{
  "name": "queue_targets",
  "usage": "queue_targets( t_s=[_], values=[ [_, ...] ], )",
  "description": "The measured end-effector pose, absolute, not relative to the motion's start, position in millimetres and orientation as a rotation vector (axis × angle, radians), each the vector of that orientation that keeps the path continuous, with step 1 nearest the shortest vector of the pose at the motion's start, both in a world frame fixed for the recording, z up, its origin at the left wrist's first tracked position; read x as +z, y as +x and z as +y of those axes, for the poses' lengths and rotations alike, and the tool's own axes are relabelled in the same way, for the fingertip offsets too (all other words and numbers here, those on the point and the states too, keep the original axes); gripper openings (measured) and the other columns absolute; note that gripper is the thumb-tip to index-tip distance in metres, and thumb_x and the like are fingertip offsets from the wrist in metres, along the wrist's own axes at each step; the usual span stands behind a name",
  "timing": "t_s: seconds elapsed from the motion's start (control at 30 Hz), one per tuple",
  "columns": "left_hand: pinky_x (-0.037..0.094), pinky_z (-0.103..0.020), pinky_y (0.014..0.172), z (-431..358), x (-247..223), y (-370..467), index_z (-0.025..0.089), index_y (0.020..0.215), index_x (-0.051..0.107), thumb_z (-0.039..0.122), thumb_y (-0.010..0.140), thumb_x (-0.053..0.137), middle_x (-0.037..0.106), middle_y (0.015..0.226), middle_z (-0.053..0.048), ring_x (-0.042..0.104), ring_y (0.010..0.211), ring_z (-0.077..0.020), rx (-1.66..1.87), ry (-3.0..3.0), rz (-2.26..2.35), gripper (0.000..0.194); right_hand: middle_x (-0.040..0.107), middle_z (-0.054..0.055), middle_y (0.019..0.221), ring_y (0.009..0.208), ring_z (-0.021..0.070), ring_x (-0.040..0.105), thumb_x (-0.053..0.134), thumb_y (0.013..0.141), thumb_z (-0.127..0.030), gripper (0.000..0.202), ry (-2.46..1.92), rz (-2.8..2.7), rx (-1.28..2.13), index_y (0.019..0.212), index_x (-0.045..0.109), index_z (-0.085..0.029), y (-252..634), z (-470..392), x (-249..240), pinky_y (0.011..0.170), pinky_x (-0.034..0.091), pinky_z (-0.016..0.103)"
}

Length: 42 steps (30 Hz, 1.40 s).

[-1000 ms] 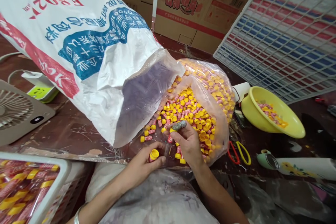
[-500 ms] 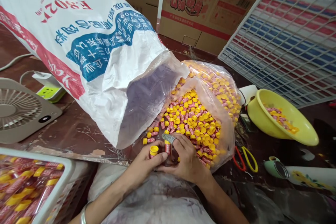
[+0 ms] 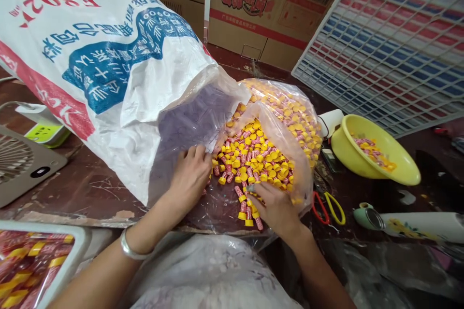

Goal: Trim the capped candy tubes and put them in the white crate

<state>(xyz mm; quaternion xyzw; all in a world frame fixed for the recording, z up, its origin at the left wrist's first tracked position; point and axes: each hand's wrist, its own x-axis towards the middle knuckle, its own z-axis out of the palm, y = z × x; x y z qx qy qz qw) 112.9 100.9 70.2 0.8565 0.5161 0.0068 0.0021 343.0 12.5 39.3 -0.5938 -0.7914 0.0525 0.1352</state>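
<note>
A large white sack [image 3: 145,91] lies with its mouth toward me, and clear plastic tubes [image 3: 206,113] show inside. My left hand [image 3: 192,174], with a silver bangle at the wrist, is at the sack's mouth; its fingers are bent, and what they hold, if anything, is hidden. My right hand [image 3: 270,203] rests at the near edge of the pile of small red-patterned pieces with yellow caps [image 3: 268,154], fingers spread and touching some of them. The pile spills from a clear plastic bag [image 3: 300,154].
On the right are a yellow bowl [image 3: 362,159], scissors [image 3: 328,207] and a floral bottle [image 3: 420,226]. A white basket [image 3: 81,246] of capped tubes and a fan [image 3: 21,164] are on the left. Boxes [image 3: 264,34] and a white rack [image 3: 380,58] stand behind.
My left hand has moved up and left to the sack's mouth. My right hand has parted from it and moved right, onto the pieces. The filled tubes they held are no longer in view.
</note>
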Motion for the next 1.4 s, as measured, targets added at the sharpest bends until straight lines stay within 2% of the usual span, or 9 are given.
queue_targets(
  t_s=[0.23, 0.33, 0.47, 0.67, 0.87, 0.97, 1.07, 1.23, 1.4],
  values=[
    [0.047, -0.042, 0.083, 106, 52, 106, 0.013, 0.105, 0.070, 0.006, 0.088, 0.045, 0.062, 0.107, -0.018, 0.059, 0.101, -0.0324, 0.252, 2.540, 1.653, 0.031, 0.061, 0.011, 0.095, 0.088, 0.0300, 0.061, 0.084, 0.077, -0.032, 0.027, -1.915, -2.353, -0.087, 0.091, 0.066, -0.020, 310, 11, 18, 0.070, 0.055, 0.041],
    [0.047, -0.034, 0.083, 93, 49, 93, 0.020, 0.107, 0.071, 0.023, 0.088, 0.058, 0.065, 0.109, -0.010, 0.061, 0.097, -0.0254, 0.569, 2.154, 1.402, 0.023, 0.060, 0.010, 0.096, 0.090, 0.0289, 0.062, 0.081, 0.079, -0.025, 0.020, -1.866, -2.344, 0.005, 0.089, 0.065, -0.020, 310, 15, 16, 0.073, 0.056, 0.040],
    [0.046, -0.026, 0.072, 68, 48, 82, 0.019, 0.088, 0.070, 0.043, 0.083, 0.069, 0.068, 0.087, -0.003, 0.060, 0.080, -0.0193, 0.634, 1.658, 1.104, 0.025, 0.061, 0.006, 0.092, 0.084, 0.0238, 0.065, 0.068, 0.088, -0.019, 0.012, -1.668, -2.111, 0.217, 0.094, 0.058, -0.021, 318, 18, 27, 0.074, 0.057, 0.036],
    [0.033, -0.023, 0.057, 46, 42, 83, 0.016, 0.073, 0.061, 0.045, 0.082, 0.069, 0.049, 0.066, 0.004, 0.041, 0.061, -0.0115, 0.537, 1.368, 0.930, 0.031, 0.065, 0.007, 0.100, 0.096, 0.0224, 0.067, 0.058, 0.094, -0.016, 0.007, -1.352, -2.062, 0.267, 0.097, 0.059, -0.022, 316, 20, 56, 0.085, 0.058, 0.035],
    [0.043, -0.025, 0.074, 38, 40, 89, 0.015, 0.087, 0.071, 0.039, 0.082, 0.074, 0.064, 0.084, -0.001, 0.054, 0.079, -0.0152, 0.568, 1.139, 0.754, 0.025, 0.068, 0.007, 0.105, 0.103, 0.0220, 0.067, 0.059, 0.095, -0.020, 0.012, -1.238, -2.175, 0.580, 0.106, 0.062, -0.022, 307, 17, 71, 0.093, 0.057, 0.037],
    [0.045, -0.025, 0.074, 34, 39, 92, 0.015, 0.087, 0.071, 0.039, 0.078, 0.078, 0.066, 0.083, -0.001, 0.056, 0.077, -0.0146, 0.628, 0.903, 0.727, 0.027, 0.068, 0.008, 0.107, 0.106, 0.0251, 0.067, 0.077, 0.083, -0.040, 0.043, -1.256, -2.168, 0.757, 0.117, 0.058, -0.021, 304, 12, 70, 0.094, 0.057, 0.039],
    [0.046, -0.024, 0.069, 29, 37, 96, 0.013, 0.083, 0.071, 0.038, 0.071, 0.085, 0.067, 0.080, -0.002, 0.057, 0.072, -0.0134, 0.699, 0.706, 0.770, 0.031, 0.062, 0.014, 0.124, 0.120, 0.0304, 0.060, 0.085, 0.072, -0.050, 0.071, -1.214, -2.206, 0.623, 0.126, 0.052, -0.018, 296, 7, 59, 0.102, 0.053, 0.046],
    [0.051, -0.026, 0.078, 23, 32, 105, 0.011, 0.093, 0.074, 0.035, 0.073, 0.084, 0.072, 0.087, -0.006, 0.064, 0.080, -0.0164, 0.710, 0.572, 0.684, 0.032, 0.060, 0.016, 0.120, 0.119, 0.0337, 0.058, 0.083, 0.074, -0.047, 0.071, -1.197, -2.125, 0.293, 0.128, 0.047, -0.018, 278, 2, 34, 0.102, 0.051, 0.054],
    [0.052, -0.028, 0.076, 19, 33, 84, 0.013, 0.085, 0.071, 0.036, 0.076, 0.081, 0.072, 0.082, -0.005, 0.065, 0.077, -0.0169, 0.661, 0.678, 0.718, 0.026, 0.058, 0.016, 0.130, 0.127, 0.0338, 0.054, 0.086, 0.069, -0.050, 0.083, -1.136, -2.254, 0.485, 0.134, 0.043, -0.020, 281, 4, 44, 0.107, 0.047, 0.052]
  ],
)
